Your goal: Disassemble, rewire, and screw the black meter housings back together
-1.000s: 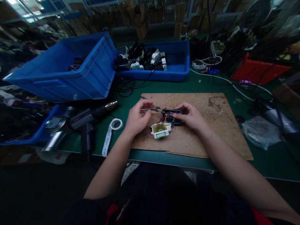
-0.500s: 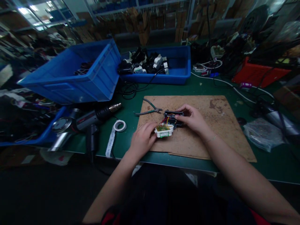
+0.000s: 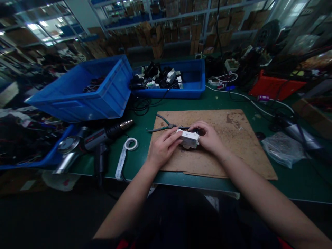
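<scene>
Both hands pinch the white plastic housing (image 3: pixel 189 138) at the middle of the cardboard mat (image 3: pixel 233 152) — left hand (image 3: pixel 164 148) closed on its 9 o'clock end, right hand (image 3: pixel 209 139) on its 3 o'clock end. It looks light, rigid and smooth, with delicate electronics likely inside — best gripped by its 2 short ends; side cutters (image 3: pixel 162 126) lie at its 10 o'clock
</scene>
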### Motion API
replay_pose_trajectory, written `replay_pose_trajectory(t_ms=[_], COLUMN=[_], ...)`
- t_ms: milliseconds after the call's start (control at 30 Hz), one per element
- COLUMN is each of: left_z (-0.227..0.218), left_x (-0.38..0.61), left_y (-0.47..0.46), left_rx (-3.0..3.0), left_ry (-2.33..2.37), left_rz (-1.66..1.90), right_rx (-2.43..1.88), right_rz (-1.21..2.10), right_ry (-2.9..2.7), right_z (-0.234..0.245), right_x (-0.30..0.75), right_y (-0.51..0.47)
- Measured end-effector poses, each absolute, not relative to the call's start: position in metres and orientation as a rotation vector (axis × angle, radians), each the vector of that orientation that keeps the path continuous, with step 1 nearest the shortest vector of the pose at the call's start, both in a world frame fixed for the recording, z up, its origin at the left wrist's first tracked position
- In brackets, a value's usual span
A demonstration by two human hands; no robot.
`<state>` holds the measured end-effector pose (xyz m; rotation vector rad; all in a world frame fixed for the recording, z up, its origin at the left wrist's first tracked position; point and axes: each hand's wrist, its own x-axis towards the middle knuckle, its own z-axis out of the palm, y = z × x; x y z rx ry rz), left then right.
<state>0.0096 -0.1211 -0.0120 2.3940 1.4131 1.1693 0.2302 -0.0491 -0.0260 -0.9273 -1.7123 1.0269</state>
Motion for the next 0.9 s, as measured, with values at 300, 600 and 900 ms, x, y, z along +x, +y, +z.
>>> replay_pose_trajectory(t_ms=[300,600,900], left_z=[-0.012,0.0,0.013], left_x=[0.011,-0.002,0.002], left_y=[-0.132,-0.106,-0.08], left_rx=[2.669,2.858,2.293], left_ry=[1.428,1.279,1.263], left_rz=[0.879,0.661,0.918], right_rx=[-0.981,-0.858,-0.871], right_rz=[0.799,0.691,0.658], right_ry=[-1.979,-2.309,-2.371], right_z=[-0.025,-0.01,-0.006], right_x=[0.241,0.26,0.264], right_y=[-0.047,-0.055,-0.067])
